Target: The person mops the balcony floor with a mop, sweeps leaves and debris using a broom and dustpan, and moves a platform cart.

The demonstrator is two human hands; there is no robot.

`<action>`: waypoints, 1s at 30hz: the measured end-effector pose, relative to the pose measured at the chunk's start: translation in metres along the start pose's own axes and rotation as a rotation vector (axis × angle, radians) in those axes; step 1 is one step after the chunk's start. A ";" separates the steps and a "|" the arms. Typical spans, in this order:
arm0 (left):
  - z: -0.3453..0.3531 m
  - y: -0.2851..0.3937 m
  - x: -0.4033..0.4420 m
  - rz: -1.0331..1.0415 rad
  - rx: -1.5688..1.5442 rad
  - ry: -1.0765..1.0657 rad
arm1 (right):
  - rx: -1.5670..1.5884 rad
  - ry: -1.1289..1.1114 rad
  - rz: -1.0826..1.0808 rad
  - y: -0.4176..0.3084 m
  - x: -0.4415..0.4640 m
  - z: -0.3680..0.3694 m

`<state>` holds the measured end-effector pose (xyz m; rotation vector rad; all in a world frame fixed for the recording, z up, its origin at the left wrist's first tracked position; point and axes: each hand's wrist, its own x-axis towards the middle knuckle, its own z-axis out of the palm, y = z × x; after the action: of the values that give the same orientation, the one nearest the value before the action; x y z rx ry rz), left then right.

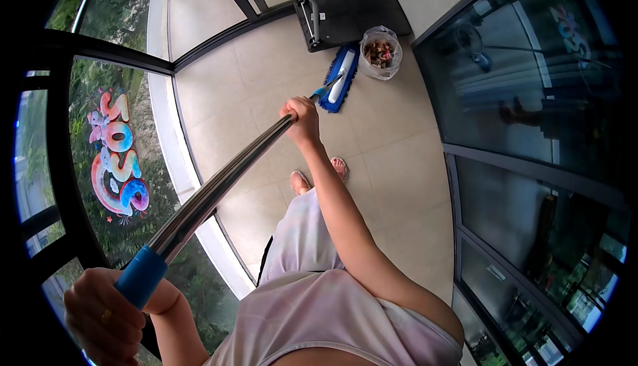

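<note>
Right now, from my end, both grips are closed on the mop (222, 180): the left grip (106, 313) is wrapped around the blue sleeve (141, 276) at its near end, and the right grip (303, 117) is curled around the metal pole (252, 153) much farther down. The mop head (341, 77) lies on the tiled floor (399, 140), ahead of the right grip and slightly to its right, so that one is nearer by far. I see the pole running away from lower left to upper right, while the mop head's long axis points more nearly fore and aft, its far end slanting right. Just beside it, on the right, stands the lined bin (382, 72), with a black platform (352, 17) near its far end; I can't tell whether either touches. The left grip hides the pole's tip and fades into the dark border. The mop head's underside is out of sight, and the brown scraps (379, 52) in the bin are too small for me to name
</note>
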<state>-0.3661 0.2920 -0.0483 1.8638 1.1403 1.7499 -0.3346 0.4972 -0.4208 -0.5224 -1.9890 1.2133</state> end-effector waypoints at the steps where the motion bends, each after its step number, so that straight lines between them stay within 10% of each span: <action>1: -0.002 0.000 0.000 0.005 -0.045 -0.007 | 0.010 0.029 -0.022 -0.002 -0.001 -0.001; 7: 0.006 -0.003 0.012 0.095 -0.119 -0.171 | -0.035 0.042 0.000 -0.005 -0.029 -0.017; 15: 0.000 0.028 -0.025 -0.041 -0.140 0.203 | 0.025 -0.132 0.011 -0.008 -0.030 -0.008; 30: 0.008 -0.074 0.015 -0.279 -0.099 -0.110 | -0.104 0.086 -0.076 0.083 0.042 -0.044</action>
<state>-0.3834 0.3517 -0.0929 1.6325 1.1844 1.5023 -0.3307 0.5895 -0.4659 -0.5367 -1.9875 1.0293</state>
